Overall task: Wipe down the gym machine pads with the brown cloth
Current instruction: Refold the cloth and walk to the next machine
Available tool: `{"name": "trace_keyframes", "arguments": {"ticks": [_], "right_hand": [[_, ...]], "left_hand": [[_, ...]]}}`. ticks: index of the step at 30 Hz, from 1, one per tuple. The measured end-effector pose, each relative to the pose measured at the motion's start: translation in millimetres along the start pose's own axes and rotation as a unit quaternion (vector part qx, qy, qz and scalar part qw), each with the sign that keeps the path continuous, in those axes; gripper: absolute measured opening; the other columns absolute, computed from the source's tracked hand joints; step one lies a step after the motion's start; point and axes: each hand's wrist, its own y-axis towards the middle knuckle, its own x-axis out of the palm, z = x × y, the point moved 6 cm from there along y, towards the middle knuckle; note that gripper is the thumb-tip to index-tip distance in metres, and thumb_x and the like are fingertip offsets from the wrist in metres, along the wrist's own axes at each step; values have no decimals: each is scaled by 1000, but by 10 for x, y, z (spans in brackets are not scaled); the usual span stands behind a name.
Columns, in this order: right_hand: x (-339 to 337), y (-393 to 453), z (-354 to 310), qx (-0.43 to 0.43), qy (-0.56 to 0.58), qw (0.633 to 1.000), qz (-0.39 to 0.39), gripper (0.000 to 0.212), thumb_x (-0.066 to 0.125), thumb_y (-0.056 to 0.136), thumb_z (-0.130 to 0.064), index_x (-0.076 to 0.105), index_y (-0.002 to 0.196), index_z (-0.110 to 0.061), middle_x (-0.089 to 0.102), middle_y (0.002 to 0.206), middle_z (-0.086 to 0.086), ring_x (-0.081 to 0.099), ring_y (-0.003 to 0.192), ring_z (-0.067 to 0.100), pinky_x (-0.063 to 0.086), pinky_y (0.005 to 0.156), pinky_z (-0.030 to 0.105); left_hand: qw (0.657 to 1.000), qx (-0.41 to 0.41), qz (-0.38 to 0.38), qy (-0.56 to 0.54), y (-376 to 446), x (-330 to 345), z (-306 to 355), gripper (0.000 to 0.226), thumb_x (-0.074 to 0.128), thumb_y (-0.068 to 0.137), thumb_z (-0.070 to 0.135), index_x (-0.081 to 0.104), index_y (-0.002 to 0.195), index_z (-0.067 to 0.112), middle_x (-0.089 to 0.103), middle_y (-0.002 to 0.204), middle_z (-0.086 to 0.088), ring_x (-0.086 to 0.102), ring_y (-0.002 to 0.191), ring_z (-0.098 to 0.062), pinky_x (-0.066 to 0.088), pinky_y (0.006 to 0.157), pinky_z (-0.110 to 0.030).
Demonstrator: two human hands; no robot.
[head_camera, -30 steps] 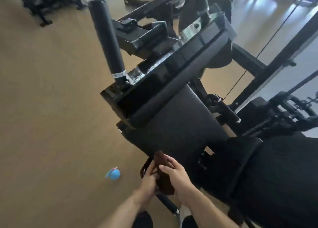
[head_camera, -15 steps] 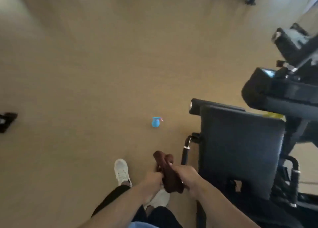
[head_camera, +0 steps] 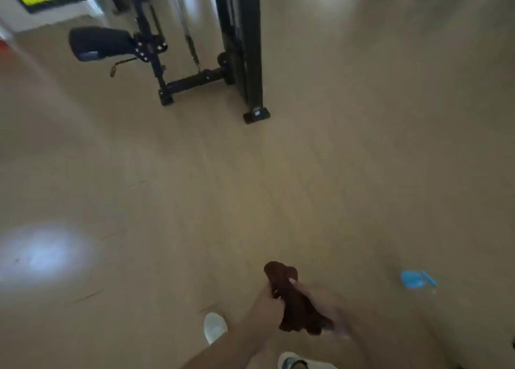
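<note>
1. While the black padded roller [head_camera: 101, 43] of the dark steel cable machine [head_camera: 239, 48] stands far off at upper left, no pad is within reach, so wiping appears left to do
2. The left hand [head_camera: 264, 303] and right hand [head_camera: 320, 304] both grip the bunched brown cloth [head_camera: 292, 299], carried over bare tan floor [head_camera: 195, 187]
3. A small blue plastic object [head_camera: 416, 279] lies right

A gym: padded cable machine [head_camera: 156, 48] standing on a bare tan floor [head_camera: 362, 146].
</note>
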Motion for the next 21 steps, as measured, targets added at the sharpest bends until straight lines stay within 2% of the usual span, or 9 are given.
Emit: {"name": "trace_keyframes", "arguments": {"ticks": [2, 4, 6, 9, 11, 15, 18, 20, 21], "right_hand": [[417, 171, -273, 6, -72, 997, 5, 53, 62, 86, -64, 75, 96, -14, 80, 80, 4, 74, 67, 18, 52, 62, 28], [886, 246, -583, 12, -123, 992, 6, 50, 58, 92, -62, 74, 98, -16, 81, 90, 5, 75, 80, 22, 49, 72, 29], [1384, 284, -930, 12, -145, 989, -12, 52, 54, 95, -63, 74, 105, -16, 81, 97, 7, 76, 90, 26, 48, 74, 28], [1966, 376, -1441, 8, -194, 981, -6, 52, 56, 91, -68, 70, 90, -17, 71, 73, 1, 62, 62, 16, 39, 54, 23], [2229, 488, -1781, -6, -183, 983, 8, 48, 64, 86, -66, 66, 82, -18, 64, 67, -1, 55, 59, 13, 35, 52, 24], [2588, 519, -2588, -107, -105, 988, 26, 33, 78, 87, -39, 74, 104, -10, 78, 97, 6, 74, 89, 21, 61, 79, 35], [2814, 387, -3287, -219, -139, 965, 30, 23, 79, 85, -21, 72, 108, -18, 78, 101, 5, 74, 95, 23, 60, 90, 45], [2999, 268, -3802, -282, -209, 936, 20, 26, 76, 86, -14, 69, 109, -24, 76, 101, -2, 71, 95, 17, 58, 90, 41], [3100, 241, -4044, -303, -256, 918, 7, 29, 75, 86, -12, 69, 112, -24, 75, 101, -3, 70, 95, 15, 58, 89, 39]], "left_hand": [[999, 12, 43, -15, -13, -495, 125, 40, 53, 94, -6, 58, 123, 21, 71, 115, -6, 72, 102, -10, 54, 74, -13], [995, 25, 88, -25, -16, -1011, 249, 39, 57, 89, -1, 61, 123, 18, 74, 105, -2, 73, 89, 2, 53, 69, -11], [991, 37, 107, -67, -32, -1498, 455, 44, 59, 87, 2, 59, 129, 13, 72, 116, -11, 71, 101, -13, 56, 72, -14], [986, 45, 132, -90, -52, -2150, 823, 43, 51, 96, -7, 53, 134, 13, 64, 128, -18, 62, 117, -31, 57, 90, -30], [986, 61, 121, -101, -6, -2498, 1133, 43, 47, 96, -10, 53, 132, 12, 62, 130, -16, 61, 117, -29, 57, 91, -34], [987, 94, 113, -63, 122, -2962, 1708, 46, 48, 96, -6, 51, 136, 17, 67, 115, -1, 66, 98, -10, 59, 65, -19], [983, 98, 130, -85, 275, -3251, 2095, 53, 48, 94, -15, 46, 140, 12, 63, 119, -9, 62, 90, -9, 54, 57, -12], [979, 87, 151, -109, 425, -3455, 2359, 54, 56, 90, -15, 46, 137, 10, 59, 125, -11, 60, 90, -11, 53, 62, -11], [976, 89, 168, -109, 518, -3571, 2489, 60, 64, 86, -12, 46, 137, 14, 57, 128, -9, 61, 97, -15, 54, 74, -17]]}}
